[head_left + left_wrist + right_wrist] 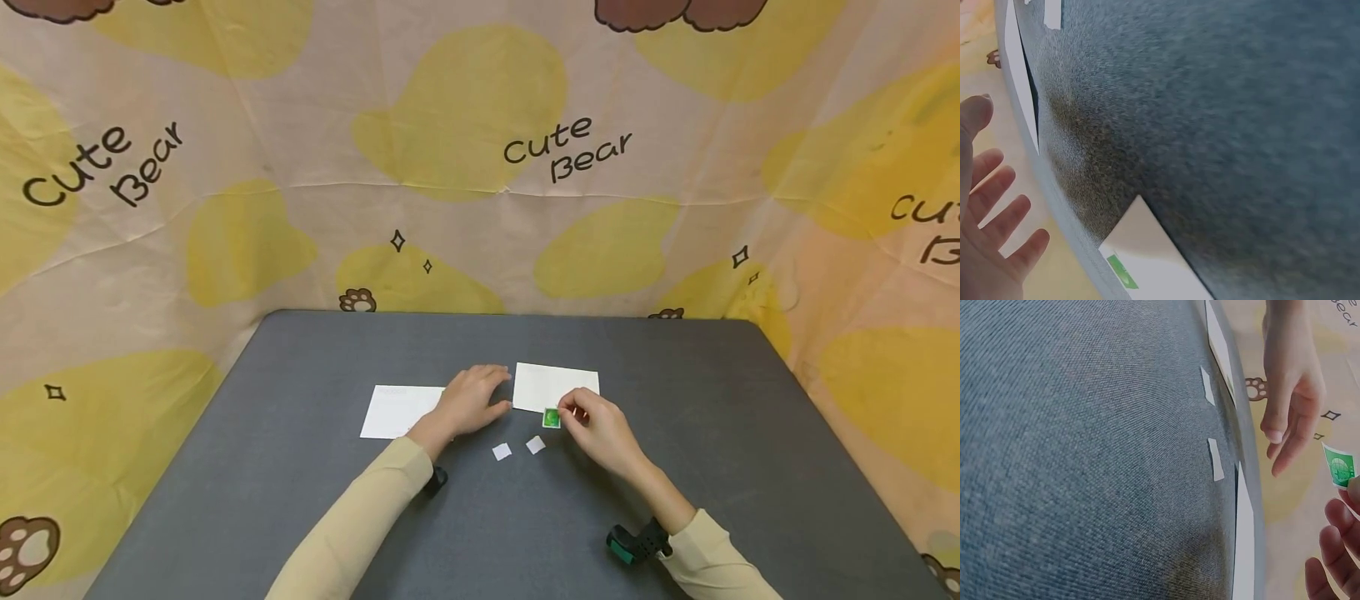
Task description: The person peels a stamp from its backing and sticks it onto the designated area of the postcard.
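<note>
My right hand point(602, 423) pinches a small green stamp with a white border point(551, 417) between thumb and fingertips. In the head view the stamp overlaps the lower edge of the right white card point(553, 384); in the right wrist view the stamp's point(1340, 467) green printed face shows. My left hand point(471, 400) holds nothing. Its fingers are spread and relaxed, with the fingertips near the left edge of that card. Beneath the left wrist lies the left white card point(400, 409), partly hidden. A green stamp point(1122, 270) sits near its edge in the left wrist view.
Two small white squares point(502, 452) point(536, 445) lie on the grey table point(300, 500) in front of the cards. Behind the table hangs a printed cloth point(465, 108) with yellow patches. Each wrist wears a black band point(641, 542).
</note>
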Available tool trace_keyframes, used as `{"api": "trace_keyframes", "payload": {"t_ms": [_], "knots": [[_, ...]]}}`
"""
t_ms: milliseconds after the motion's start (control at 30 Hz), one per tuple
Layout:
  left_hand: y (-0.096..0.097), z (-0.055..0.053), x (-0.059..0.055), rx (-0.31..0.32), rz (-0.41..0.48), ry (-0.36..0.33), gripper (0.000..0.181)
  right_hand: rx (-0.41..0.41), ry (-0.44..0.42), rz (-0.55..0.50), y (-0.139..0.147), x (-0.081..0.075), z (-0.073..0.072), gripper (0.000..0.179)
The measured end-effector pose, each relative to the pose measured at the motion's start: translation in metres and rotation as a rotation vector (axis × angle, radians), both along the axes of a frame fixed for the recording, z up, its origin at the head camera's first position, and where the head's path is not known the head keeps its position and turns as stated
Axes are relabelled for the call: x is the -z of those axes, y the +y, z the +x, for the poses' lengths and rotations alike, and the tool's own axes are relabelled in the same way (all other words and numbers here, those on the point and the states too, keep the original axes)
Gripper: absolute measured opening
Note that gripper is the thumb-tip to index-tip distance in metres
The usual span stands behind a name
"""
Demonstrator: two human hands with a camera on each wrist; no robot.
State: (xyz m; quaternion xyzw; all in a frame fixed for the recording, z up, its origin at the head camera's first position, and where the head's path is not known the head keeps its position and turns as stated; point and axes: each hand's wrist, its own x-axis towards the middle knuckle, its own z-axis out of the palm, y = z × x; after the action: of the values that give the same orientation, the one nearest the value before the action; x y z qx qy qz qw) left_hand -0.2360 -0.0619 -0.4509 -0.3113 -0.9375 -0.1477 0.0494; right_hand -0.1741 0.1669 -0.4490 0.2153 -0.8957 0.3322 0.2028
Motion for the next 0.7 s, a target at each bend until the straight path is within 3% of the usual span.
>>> {"api": "trace_keyframes", "payload": {"t_ms": [400, 700], "knots": [[0.021, -0.017, 0.003, -0.030, -0.169, -0.093, 0.062, -0.016, -0.046, 0.009, 0.003, 0.004, -0.001, 0.014], [0.030, -0.021, 0.007, -0.051, -0.206, -0.175, 0.069, -0.037, -0.029, 0.000, 0.007, 0.009, -0.002, 0.008]]}}
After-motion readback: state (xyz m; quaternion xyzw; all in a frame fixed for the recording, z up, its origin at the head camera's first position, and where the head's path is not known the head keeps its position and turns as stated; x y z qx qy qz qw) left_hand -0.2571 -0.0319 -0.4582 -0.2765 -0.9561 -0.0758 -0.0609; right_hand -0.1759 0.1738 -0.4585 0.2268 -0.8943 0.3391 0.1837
